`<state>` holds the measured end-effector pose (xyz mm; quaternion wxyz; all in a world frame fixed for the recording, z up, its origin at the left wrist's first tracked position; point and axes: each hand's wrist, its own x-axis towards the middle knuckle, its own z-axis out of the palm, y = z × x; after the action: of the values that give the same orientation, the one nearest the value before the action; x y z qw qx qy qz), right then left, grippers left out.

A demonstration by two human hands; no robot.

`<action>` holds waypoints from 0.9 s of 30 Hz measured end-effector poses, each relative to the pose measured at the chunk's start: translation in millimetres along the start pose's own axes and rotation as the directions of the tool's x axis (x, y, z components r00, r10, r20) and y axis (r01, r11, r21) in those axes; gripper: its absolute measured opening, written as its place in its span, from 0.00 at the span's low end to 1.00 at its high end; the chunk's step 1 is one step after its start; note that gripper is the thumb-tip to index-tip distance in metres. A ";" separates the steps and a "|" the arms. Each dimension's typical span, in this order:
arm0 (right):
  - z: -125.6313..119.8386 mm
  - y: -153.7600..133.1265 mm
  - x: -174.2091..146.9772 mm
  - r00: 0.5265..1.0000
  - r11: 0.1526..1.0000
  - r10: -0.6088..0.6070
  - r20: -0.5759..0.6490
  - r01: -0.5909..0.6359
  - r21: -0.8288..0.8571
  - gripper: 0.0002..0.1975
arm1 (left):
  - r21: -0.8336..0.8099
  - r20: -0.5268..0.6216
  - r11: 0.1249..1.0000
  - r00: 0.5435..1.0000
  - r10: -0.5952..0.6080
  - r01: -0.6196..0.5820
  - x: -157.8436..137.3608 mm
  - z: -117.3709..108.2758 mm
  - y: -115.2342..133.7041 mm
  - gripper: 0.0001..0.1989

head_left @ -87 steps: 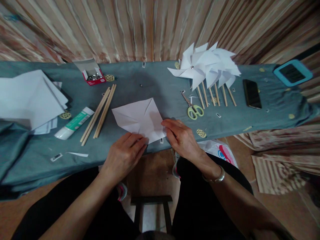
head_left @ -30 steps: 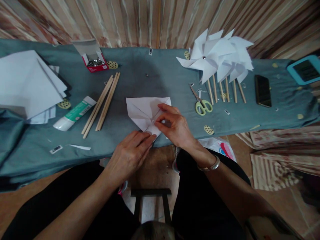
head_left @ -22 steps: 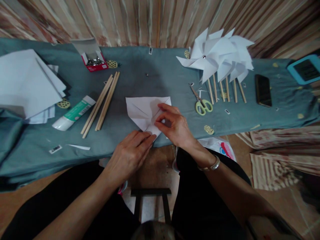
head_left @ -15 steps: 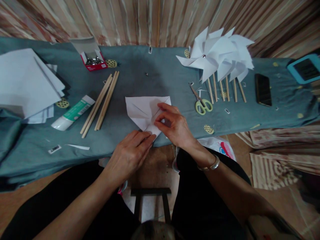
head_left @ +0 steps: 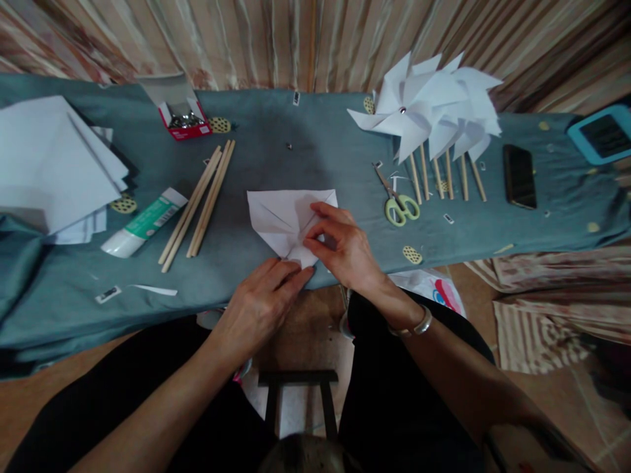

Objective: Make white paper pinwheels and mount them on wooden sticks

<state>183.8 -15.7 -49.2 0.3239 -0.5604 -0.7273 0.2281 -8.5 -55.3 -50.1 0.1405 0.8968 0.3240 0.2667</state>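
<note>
Near the front edge of the table, the left hand, fingers together, seemingly steadies the white paper; the right hand pinches its middle, presumably keeping a fold down.

The paper is plain white and partly cut: thin slits run in from its two far corners toward the middle. The far edge is almost dead straight, and the near left side slants in. It's on the blue-green cloth, right by the near edge, between the sticks and the scissors. Right hand is pinching it around the middle with thumb and finger. Left hand has fingers on the near corner, can't tell if that's a grip.
</note>
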 end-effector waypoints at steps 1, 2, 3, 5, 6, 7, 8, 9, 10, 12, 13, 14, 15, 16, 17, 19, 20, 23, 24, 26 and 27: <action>0.3 0.2 0.0 1.000 1.000 0.001 -0.005 -0.001 0.004 0.03 | -0.006 -0.003 1.000 1.000 -0.001 0.001 -0.5 0.4 0.0 0.15; 0.7 0.4 0.0 1.000 1.000 -0.001 -0.009 0.001 0.009 0.04 | -0.014 -0.008 1.000 1.000 -0.003 0.002 -1.2 1.0 -0.1 0.15; 1.0 0.7 0.0 1.000 1.000 -0.004 -0.012 0.004 0.015 0.04 | -0.022 -0.015 1.000 1.000 -0.007 0.006 -1.9 1.7 -0.3 0.16; 1.6 1.1 0.0 1.000 1.000 -0.010 -0.017 0.010 0.026 0.04 | -0.032 -0.022 0.999 1.000 -0.017 0.016 -3.2 3.1 -0.5 0.16; 1.8 1.2 0.0 1.000 1.000 -0.011 -0.016 0.011 0.028 0.04 | -0.030 -0.023 0.999 1.000 -0.021 0.020 -3.7 3.6 -0.5 0.16; 1.9 1.3 -0.1 1.000 1.000 -0.011 -0.016 0.011 0.029 0.04 | -0.026 -0.023 0.999 0.999 -0.023 0.022 -3.9 4.0 -0.3 0.16; 2.0 1.3 -0.1 1.000 1.000 -0.011 -0.019 0.011 0.029 0.03 | -0.020 -0.025 1.000 0.999 -0.025 0.024 -4.0 4.3 0.0 0.16; 2.1 1.3 -0.2 1.000 1.000 -0.011 -0.022 0.012 0.027 0.03 | -0.016 -0.028 1.000 0.999 -0.026 0.026 -3.9 4.5 0.3 0.16; 2.1 1.3 -0.2 1.000 1.000 -0.012 -0.023 0.013 0.024 0.03 | -0.014 -0.029 1.000 0.999 -0.026 0.026 -3.7 4.7 0.7 0.16; 2.1 1.3 -0.2 1.000 1.000 -0.016 -0.025 0.016 0.021 0.03 | -0.016 -0.029 0.999 0.999 -0.030 0.029 -3.4 4.9 1.4 0.16; 2.0 1.2 -0.2 1.000 1.000 -0.016 -0.024 0.016 0.019 0.03 | -0.017 -0.029 0.999 0.999 -0.032 0.031 -3.4 4.9 1.6 0.16; 2.0 1.1 -0.1 1.000 1.000 -0.014 -0.021 0.015 0.017 0.03 | -0.017 -0.029 0.999 0.999 -0.034 0.033 -3.4 4.9 1.7 0.16; 1.9 1.0 -0.1 1.000 1.000 -0.013 -0.018 0.013 0.015 0.03 | -0.018 -0.027 0.999 0.999 -0.036 0.036 -3.4 4.8 1.7 0.16; 1.8 0.9 -0.1 1.000 1.000 -0.012 -0.017 0.013 0.013 0.03 | -0.021 -0.025 0.999 0.999 -0.038 0.038 -3.4 4.8 1.6 0.16; 1.8 0.7 -0.2 1.000 1.000 -0.014 -0.016 0.014 0.012 0.04 | -0.023 -0.022 0.999 0.999 -0.041 0.040 -3.4 4.7 1.4 0.17; 1.8 0.4 -0.5 1.000 1.000 -0.018 -0.014 0.019 0.012 0.04 | -0.029 -0.018 0.999 0.999 -0.042 0.041 -3.1 4.6 1.1 0.16; 2.0 0.1 -0.7 1.000 1.000 -0.021 -0.013 0.021 0.013 0.04 | -0.031 -0.020 0.999 0.999 -0.041 0.040 -2.9 4.7 1.0 0.16; 2.6 -0.6 -1.4 1.000 1.000 -0.023 -0.013 0.023 0.013 0.05 | -0.029 -0.024 0.999 0.999 -0.038 0.037 -2.4 5.1 1.3 0.16; 2.7 -0.9 -1.6 1.000 1.000 -0.021 -0.010 0.021 0.010 0.06 | -0.028 -0.026 0.999 0.999 -0.036 0.036 -2.3 5.2 1.5 0.16; 2.9 -1.2 -1.9 1.000 1.000 -0.021 -0.004 0.021 0.001 0.06 | -0.023 -0.027 0.999 0.999 -0.034 0.033 -2.5 5.2 1.9 0.16; 2.9 -1.2 -1.9 1.000 1.000 -0.023 -0.001 0.023 -0.002 0.06 | -0.021 -0.028 0.999 0.999 -0.032 0.032 -2.7 5.2 2.1 0.16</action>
<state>181.2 -17.8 -50.8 0.3264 -0.5524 -0.7338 0.2233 -6.3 -59.0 -54.5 0.1495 0.8861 0.3374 0.2804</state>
